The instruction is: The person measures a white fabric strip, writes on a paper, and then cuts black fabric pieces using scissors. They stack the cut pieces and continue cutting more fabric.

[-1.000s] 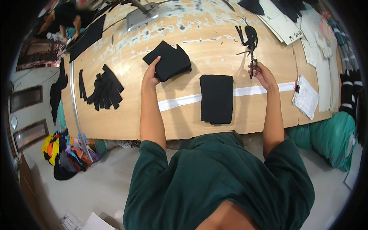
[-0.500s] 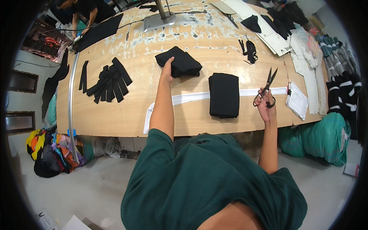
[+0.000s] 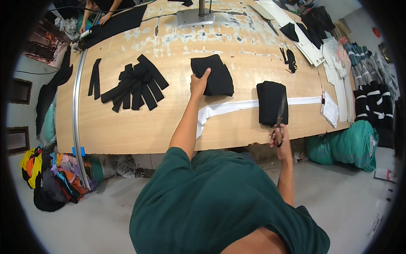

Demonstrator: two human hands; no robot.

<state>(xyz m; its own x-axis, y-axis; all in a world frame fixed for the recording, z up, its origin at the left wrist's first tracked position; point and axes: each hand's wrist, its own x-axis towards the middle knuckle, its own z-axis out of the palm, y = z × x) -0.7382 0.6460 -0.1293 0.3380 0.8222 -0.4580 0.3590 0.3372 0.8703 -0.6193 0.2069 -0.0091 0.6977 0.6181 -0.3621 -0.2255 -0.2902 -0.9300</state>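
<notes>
A folded stack of black fabric (image 3: 219,76) lies on the table in front of me. My left hand (image 3: 198,83) grips its left near edge, thumb on top and the other fingers mostly hidden beneath. Dark scissors (image 3: 281,111) are in my right hand (image 3: 282,142), at the table's near edge. Their blades point away from me, across the right side of a second folded black stack (image 3: 270,99). Slight blur hides whether the blades touch that cloth. Beneath this second stack runs a long white strip (image 3: 232,106).
Black fabric strips (image 3: 139,82) lie fanned out at the left, by a metal rail (image 3: 76,106). A metal stand (image 3: 195,18) rises at the back. Papers on a clipboard (image 3: 330,109) lie right. At far left, another person's hands (image 3: 104,19) work over black cloth.
The view has shifted. My left hand has turned the fabric stack and brought it slightly nearer. My right hand has carried the scissors left and toward me, from beside the second stack to over its edge.
</notes>
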